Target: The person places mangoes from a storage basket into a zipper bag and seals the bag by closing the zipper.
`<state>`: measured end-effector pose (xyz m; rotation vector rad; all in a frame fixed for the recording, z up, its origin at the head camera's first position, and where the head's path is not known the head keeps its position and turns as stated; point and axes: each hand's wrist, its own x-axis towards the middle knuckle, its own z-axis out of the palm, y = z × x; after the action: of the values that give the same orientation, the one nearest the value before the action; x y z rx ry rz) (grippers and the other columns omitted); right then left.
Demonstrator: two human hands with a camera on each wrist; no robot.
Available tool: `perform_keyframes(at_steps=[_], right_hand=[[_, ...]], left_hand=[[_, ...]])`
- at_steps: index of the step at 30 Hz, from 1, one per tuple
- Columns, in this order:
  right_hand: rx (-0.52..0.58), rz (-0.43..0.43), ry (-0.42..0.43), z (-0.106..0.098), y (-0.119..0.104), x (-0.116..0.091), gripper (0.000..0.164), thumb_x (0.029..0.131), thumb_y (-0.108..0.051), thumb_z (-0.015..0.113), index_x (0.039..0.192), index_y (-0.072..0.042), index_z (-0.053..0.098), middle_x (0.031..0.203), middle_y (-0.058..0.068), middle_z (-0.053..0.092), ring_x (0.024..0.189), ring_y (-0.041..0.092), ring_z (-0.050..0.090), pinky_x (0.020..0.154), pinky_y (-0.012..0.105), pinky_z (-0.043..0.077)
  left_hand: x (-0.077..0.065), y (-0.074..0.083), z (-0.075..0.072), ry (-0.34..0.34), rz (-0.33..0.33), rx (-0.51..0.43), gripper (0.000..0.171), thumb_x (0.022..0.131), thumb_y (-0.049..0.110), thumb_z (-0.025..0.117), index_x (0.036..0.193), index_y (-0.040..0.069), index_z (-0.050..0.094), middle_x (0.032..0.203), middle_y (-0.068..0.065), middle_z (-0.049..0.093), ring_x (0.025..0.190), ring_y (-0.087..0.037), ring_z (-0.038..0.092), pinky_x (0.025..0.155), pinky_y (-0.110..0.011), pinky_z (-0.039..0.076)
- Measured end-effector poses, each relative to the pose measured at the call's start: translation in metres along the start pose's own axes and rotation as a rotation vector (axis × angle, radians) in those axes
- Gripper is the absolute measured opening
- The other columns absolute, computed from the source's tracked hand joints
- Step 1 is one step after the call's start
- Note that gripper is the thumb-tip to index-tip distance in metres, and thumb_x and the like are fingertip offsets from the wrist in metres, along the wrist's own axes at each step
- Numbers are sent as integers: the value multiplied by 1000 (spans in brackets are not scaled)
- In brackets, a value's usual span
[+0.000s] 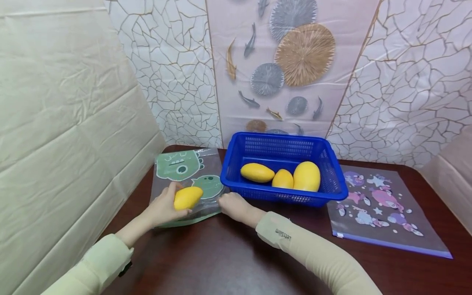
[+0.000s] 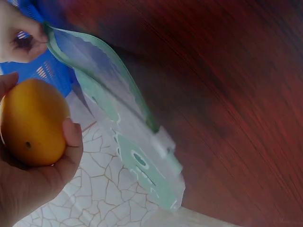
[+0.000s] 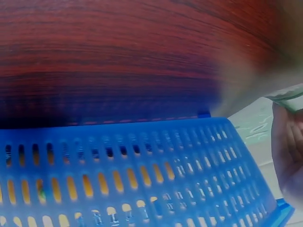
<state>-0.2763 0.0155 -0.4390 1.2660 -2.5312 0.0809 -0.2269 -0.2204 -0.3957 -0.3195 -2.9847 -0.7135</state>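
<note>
A yellow mango point(image 1: 188, 198) is gripped in my left hand point(image 1: 169, 208), thumb and fingers curled round its sides, over the front part of a clear zip bag point(image 1: 177, 221) with green cartoon figures. My right hand point(image 1: 234, 205) pinches the bag's green-edged mouth at its right corner. In the left wrist view the bag's mouth point(image 2: 102, 61) gapes, and a white slider sits at its other end. The mango point(image 2: 35, 123) there is outside the bag, with a dark stem spot showing. Only part of the right hand point(image 3: 289, 146) appears in the right wrist view.
Just behind my right hand stands a blue plastic basket point(image 1: 284, 198) with slotted walls, holding several yellow mangoes point(image 1: 307, 176). A second zip bag point(image 1: 380, 205), printed with pink and purple figures, lies flat at the right of the dark wooden table point(image 1: 206, 262). Patterned cloth hangs behind.
</note>
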Motion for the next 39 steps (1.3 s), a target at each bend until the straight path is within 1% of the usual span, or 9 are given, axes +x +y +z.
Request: perform_keyframes(at_steps=[4, 6, 9, 15, 23, 29, 33, 36, 39], right_hand=[[-9, 54, 43, -2, -4, 3, 11, 75, -6, 65, 67, -10, 58, 64, 3, 64, 59, 19, 63, 52, 33, 49], [0, 81, 63, -4, -6, 4, 12, 74, -6, 65, 66, -10, 57, 62, 3, 62, 58, 19, 62, 50, 32, 49], [29, 121, 87, -6, -9, 6, 13, 74, -6, 66, 65, -9, 56, 61, 4, 60, 56, 19, 61, 49, 32, 48], [-6, 162, 153, -9, -15, 9, 10, 74, -7, 66, 70, -8, 56, 69, 4, 60, 61, 19, 61, 51, 31, 49], [-26, 181, 208, -11, -17, 14, 12, 74, -7, 66, 69, -7, 55, 69, 6, 60, 55, 20, 60, 47, 32, 48], [30, 226, 189, -16, -17, 19, 14, 78, -7, 65, 69, -6, 54, 68, 7, 63, 54, 22, 62, 47, 33, 49], [65, 232, 172, -19, -17, 21, 13, 79, -5, 63, 71, -6, 53, 67, 8, 63, 55, 24, 62, 47, 34, 49], [82, 222, 180, -19, -16, 21, 14, 80, -4, 61, 70, -6, 52, 65, 8, 61, 53, 24, 62, 46, 34, 48], [97, 210, 194, -19, -16, 22, 14, 80, -3, 61, 70, -5, 52, 64, 8, 60, 53, 24, 61, 46, 33, 48]], left_hand=[[-4, 3, -2, -18, -37, -65, 70, 69, 32, 78, 115, 4, 33, 102, -19, 47, 76, -23, 53, 63, -31, 42], [-6, 5, -2, -19, -33, -85, 68, 67, 30, 76, 114, 3, 34, 102, -18, 44, 75, -22, 51, 63, -31, 41], [-10, 9, -1, -8, 4, -87, 65, 65, 25, 74, 113, 1, 37, 101, -17, 43, 74, -22, 48, 61, -30, 39], [-19, 15, 6, 95, 95, -16, 60, 66, 20, 77, 110, -2, 43, 98, -17, 47, 72, -21, 46, 62, -30, 39], [-29, 23, 7, 209, 122, 45, 62, 66, 24, 81, 113, 0, 47, 99, -14, 51, 74, -19, 46, 61, -29, 39], [-34, 23, 5, 284, 192, 97, 59, 65, 29, 82, 110, 1, 56, 96, -10, 60, 69, -16, 51, 58, -28, 42], [-35, 19, 4, 337, 244, 161, 61, 61, 30, 83, 109, 1, 59, 95, -9, 62, 74, -18, 54, 62, -32, 45], [-35, 16, 5, 344, 253, 191, 62, 60, 30, 84, 109, 1, 60, 94, -9, 61, 76, -20, 53, 65, -35, 46], [-34, 14, 7, 325, 234, 206, 64, 60, 32, 85, 109, 0, 60, 93, -10, 61, 75, -20, 54, 66, -36, 47]])
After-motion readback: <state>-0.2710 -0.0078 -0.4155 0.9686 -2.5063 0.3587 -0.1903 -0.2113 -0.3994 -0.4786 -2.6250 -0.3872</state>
